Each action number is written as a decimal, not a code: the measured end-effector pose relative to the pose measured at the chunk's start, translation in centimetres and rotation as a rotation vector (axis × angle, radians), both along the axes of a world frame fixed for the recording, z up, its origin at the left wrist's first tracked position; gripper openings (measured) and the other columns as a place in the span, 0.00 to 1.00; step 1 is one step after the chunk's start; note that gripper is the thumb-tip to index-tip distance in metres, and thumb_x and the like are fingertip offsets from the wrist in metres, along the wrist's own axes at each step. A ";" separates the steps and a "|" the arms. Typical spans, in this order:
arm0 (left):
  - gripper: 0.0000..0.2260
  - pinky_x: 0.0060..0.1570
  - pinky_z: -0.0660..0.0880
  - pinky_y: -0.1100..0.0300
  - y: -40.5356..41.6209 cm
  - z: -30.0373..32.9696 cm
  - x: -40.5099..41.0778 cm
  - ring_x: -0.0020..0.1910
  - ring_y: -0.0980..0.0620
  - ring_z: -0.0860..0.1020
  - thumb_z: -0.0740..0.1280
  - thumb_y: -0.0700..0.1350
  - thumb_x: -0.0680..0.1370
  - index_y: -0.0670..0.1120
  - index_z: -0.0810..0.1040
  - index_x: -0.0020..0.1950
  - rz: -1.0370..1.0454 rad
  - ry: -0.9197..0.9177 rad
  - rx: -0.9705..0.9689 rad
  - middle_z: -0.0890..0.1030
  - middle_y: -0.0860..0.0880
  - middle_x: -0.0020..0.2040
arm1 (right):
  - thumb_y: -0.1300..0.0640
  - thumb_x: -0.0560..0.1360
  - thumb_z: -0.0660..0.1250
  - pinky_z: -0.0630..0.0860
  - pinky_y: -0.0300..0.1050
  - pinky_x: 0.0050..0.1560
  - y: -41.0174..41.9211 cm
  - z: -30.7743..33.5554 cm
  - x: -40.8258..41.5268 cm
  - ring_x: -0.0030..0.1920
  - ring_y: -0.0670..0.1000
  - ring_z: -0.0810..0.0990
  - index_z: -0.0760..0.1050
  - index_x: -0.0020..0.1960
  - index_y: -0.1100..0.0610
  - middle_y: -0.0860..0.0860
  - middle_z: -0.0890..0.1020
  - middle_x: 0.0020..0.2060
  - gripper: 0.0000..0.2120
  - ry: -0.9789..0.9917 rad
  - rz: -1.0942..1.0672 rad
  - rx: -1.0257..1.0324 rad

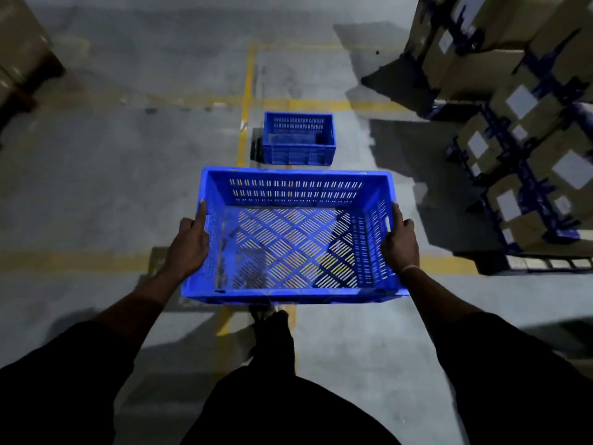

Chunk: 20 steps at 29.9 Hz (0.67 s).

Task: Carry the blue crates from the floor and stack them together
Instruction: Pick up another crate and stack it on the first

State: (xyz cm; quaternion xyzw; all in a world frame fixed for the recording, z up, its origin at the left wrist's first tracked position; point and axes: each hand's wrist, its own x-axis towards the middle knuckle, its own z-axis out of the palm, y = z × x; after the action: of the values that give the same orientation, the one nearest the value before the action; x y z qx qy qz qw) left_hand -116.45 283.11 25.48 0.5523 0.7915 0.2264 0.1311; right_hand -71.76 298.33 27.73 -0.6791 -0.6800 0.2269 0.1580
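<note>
Holding the empty blue crate [290,239] up off the floor [96,187] in front of me, one grip on each short end: left hand [189,244] clamped on the left rim with the thumb lying along the top edge, right hand [401,240] clamped on the right rim the same way. Straight ahead a second blue crate [299,139] sits on the floor just beside a yellow floor line [247,91]. Cardboard boxes [526,123] are stacked off to my right.
</note>
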 end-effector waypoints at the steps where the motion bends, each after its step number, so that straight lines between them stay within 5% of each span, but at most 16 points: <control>1: 0.34 0.40 0.75 0.45 2.3 -0.3 -0.8 0.37 0.34 0.74 0.59 0.40 0.82 0.54 0.46 0.83 0.001 -0.004 -0.004 0.68 0.39 0.51 | 0.62 0.77 0.62 0.75 0.52 0.44 2.3 -0.2 -0.8 0.39 0.59 0.73 0.51 0.81 0.45 0.60 0.69 0.57 0.37 -0.006 0.000 0.001; 7: 0.32 0.38 0.65 0.51 15.9 0.2 -4.8 0.41 0.32 0.76 0.60 0.38 0.82 0.47 0.48 0.83 0.026 0.046 -0.064 0.70 0.36 0.54 | 0.64 0.76 0.60 0.75 0.53 0.44 15.5 -0.7 -5.9 0.40 0.61 0.74 0.53 0.81 0.45 0.61 0.69 0.55 0.37 0.014 -0.030 -0.009; 12: 0.32 0.40 0.71 0.46 26.3 1.3 -8.6 0.40 0.33 0.76 0.60 0.38 0.82 0.46 0.49 0.83 -0.002 0.055 -0.052 0.71 0.36 0.54 | 0.64 0.77 0.60 0.71 0.49 0.43 25.3 -0.3 -9.3 0.39 0.57 0.70 0.53 0.81 0.46 0.60 0.69 0.55 0.36 0.014 -0.047 -0.010; 20: 0.33 0.40 0.73 0.44 42.2 0.0 -12.5 0.37 0.32 0.75 0.61 0.37 0.81 0.47 0.50 0.83 -0.010 0.043 -0.064 0.70 0.36 0.51 | 0.65 0.76 0.60 0.73 0.53 0.44 41.2 -2.0 -13.1 0.42 0.66 0.76 0.54 0.81 0.46 0.62 0.69 0.55 0.37 0.038 -0.046 -0.028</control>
State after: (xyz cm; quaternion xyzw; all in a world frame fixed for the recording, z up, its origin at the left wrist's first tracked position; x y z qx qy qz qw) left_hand -128.96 325.36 25.50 0.5567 0.7981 0.1883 0.1329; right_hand -84.86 339.51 25.73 -0.6924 -0.6578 0.2453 0.1665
